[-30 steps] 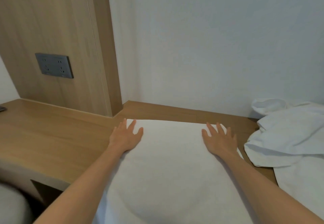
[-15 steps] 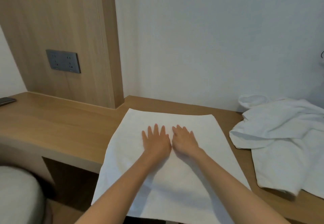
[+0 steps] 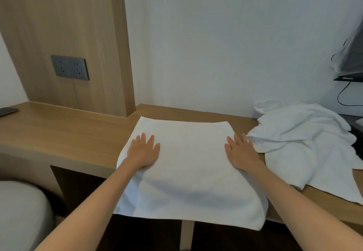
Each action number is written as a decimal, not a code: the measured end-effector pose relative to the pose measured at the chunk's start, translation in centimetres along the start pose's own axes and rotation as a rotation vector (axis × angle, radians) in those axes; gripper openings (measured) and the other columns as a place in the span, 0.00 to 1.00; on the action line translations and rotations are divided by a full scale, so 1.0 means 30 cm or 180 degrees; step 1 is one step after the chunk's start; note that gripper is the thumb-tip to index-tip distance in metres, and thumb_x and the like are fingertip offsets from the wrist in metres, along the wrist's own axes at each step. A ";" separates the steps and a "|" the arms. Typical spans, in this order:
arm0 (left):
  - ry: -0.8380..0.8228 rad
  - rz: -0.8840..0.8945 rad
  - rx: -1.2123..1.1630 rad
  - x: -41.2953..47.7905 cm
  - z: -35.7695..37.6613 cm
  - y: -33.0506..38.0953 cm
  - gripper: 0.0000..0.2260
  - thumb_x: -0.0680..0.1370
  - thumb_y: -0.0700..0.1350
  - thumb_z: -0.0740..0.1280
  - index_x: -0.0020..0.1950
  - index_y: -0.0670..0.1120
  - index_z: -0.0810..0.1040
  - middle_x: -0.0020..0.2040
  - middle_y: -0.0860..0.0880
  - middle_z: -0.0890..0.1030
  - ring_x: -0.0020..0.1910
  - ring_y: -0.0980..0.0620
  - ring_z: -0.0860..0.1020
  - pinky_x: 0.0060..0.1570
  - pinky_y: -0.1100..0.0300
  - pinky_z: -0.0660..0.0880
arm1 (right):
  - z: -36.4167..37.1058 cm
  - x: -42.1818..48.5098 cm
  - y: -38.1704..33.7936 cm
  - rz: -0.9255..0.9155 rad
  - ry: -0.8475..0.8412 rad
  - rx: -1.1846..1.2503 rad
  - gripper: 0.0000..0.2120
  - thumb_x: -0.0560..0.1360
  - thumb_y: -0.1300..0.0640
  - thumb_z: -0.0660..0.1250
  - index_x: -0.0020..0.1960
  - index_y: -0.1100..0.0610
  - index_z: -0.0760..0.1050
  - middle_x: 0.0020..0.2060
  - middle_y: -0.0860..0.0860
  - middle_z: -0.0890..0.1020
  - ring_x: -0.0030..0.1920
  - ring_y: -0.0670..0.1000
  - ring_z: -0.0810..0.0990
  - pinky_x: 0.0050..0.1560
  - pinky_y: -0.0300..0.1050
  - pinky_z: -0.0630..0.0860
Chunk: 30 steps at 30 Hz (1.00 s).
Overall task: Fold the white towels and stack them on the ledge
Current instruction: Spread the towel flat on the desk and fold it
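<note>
A white towel [image 3: 188, 164] lies spread flat on the wooden ledge [image 3: 64, 133], and its near end hangs over the front edge. My left hand [image 3: 144, 150] presses flat on the towel near its left side, fingers apart. My right hand [image 3: 240, 151] presses flat near the towel's right side, fingers apart too. Neither hand holds anything. A crumpled heap of white towels [image 3: 306, 144] lies on the ledge just right of my right hand.
A wooden panel with a grey socket plate [image 3: 69, 67] rises at the back left. A dark phone [image 3: 7, 111] lies at the ledge's far left. A black device with cables [image 3: 349, 64] hangs at the right. A grey cushion [image 3: 21, 215] sits below left.
My hands were together at the middle of the towel half a second ago. They have slid apart to its left and right sides, smoothing it.
</note>
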<state>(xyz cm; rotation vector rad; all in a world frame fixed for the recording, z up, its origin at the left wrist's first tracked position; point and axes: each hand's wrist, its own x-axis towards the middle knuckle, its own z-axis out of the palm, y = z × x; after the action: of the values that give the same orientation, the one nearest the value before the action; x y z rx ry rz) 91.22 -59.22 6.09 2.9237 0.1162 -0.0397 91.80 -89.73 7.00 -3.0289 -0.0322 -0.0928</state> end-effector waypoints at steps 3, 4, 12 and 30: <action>-0.0119 0.0083 -0.0020 -0.049 0.025 0.026 0.28 0.79 0.66 0.44 0.77 0.59 0.46 0.79 0.49 0.42 0.76 0.39 0.39 0.71 0.43 0.36 | -0.007 -0.014 -0.103 -0.0412 -0.0107 -0.0308 0.25 0.82 0.47 0.43 0.78 0.50 0.44 0.77 0.51 0.42 0.76 0.58 0.39 0.74 0.61 0.39; -0.0105 0.0061 0.0002 -0.058 0.035 0.037 0.29 0.77 0.68 0.43 0.77 0.61 0.45 0.78 0.51 0.41 0.76 0.38 0.38 0.70 0.41 0.34 | -0.004 -0.019 -0.145 -0.0469 -0.0452 -0.0252 0.27 0.81 0.41 0.42 0.78 0.46 0.42 0.77 0.48 0.40 0.76 0.58 0.37 0.71 0.65 0.36; 0.0007 -0.0186 0.0245 0.054 0.029 0.068 0.31 0.72 0.74 0.40 0.74 0.68 0.43 0.78 0.53 0.40 0.75 0.35 0.38 0.64 0.32 0.31 | 0.074 0.080 -0.197 -0.0196 -0.0595 0.0187 0.31 0.72 0.26 0.36 0.73 0.32 0.40 0.76 0.41 0.39 0.76 0.57 0.36 0.64 0.74 0.32; 0.0062 -0.0140 0.0290 0.484 0.011 0.134 0.25 0.78 0.66 0.39 0.75 0.66 0.44 0.78 0.51 0.41 0.75 0.35 0.39 0.67 0.34 0.34 | 0.096 0.486 -0.179 -0.0112 -0.0078 0.0334 0.26 0.78 0.34 0.42 0.75 0.39 0.54 0.77 0.45 0.52 0.77 0.55 0.48 0.69 0.68 0.40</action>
<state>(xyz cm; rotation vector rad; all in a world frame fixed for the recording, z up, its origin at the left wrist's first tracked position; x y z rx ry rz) 106.00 -62.12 6.11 3.0130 0.1865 -0.0241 106.38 -83.82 5.63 -2.9253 -0.0895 -0.0552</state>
